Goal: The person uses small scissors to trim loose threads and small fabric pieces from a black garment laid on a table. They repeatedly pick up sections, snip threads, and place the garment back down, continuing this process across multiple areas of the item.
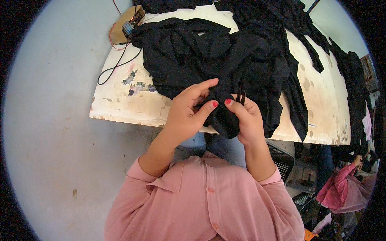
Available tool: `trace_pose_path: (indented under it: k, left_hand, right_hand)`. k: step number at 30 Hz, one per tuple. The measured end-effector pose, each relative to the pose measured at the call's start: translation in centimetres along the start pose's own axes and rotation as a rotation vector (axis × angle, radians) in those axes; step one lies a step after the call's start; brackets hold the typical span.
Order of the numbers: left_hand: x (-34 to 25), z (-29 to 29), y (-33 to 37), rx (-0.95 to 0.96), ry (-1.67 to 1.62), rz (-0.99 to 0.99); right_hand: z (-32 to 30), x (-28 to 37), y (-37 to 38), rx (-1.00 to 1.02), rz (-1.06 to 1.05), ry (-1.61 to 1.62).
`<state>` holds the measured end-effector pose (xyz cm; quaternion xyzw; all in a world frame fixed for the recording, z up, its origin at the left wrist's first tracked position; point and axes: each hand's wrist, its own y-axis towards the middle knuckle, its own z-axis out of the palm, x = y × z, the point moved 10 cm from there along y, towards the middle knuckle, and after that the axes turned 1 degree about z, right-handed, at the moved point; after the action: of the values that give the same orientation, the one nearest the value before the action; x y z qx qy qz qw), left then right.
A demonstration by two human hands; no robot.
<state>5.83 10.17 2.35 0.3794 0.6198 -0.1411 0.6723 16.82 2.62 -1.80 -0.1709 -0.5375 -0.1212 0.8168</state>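
Note:
A large bunched black garment (181, 52) lies over the table and hangs off its near edge between my hands. My left hand (187, 108) is bent round a fold of it, index finger stretched along the top and thumb lower; the other fingers are partly hidden. My right hand (250, 116) has its thumb against the same cloth, across from the left thumb. Upright from the right fingers stick the two dark pointed blades of small thread snips (243, 97); their handle is hidden in the hand.
The worn, pale table (120, 109) carries more black garments (265, 14) at its far side and right. At the far left corner sit a brown cardboard box with electronics (122, 29) and a black cable (106, 76). A black perforated chair (282, 160) and another person's pink sleeve (339, 182) show lower right.

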Motion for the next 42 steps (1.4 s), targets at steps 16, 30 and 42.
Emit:
trace_pose_path:
  k: [16, 30, 42]
  left_hand:
    - [1.2, -0.2, -1.0, -0.001, -0.084, -0.031]
    - [7.4, 0.9, -2.3, -0.098, -0.707, -0.530]
    - [11.2, 2.2, -4.5, 0.000, -0.964, -0.664]
  right_hand:
    - [0.6, 2.9, 0.3, 0.061, -0.313, -0.349]
    - [4.6, 5.1, -3.7, -0.147, -1.020, -1.217]
    - [5.9, 3.7, -4.8, 0.086, -1.193, -1.421]
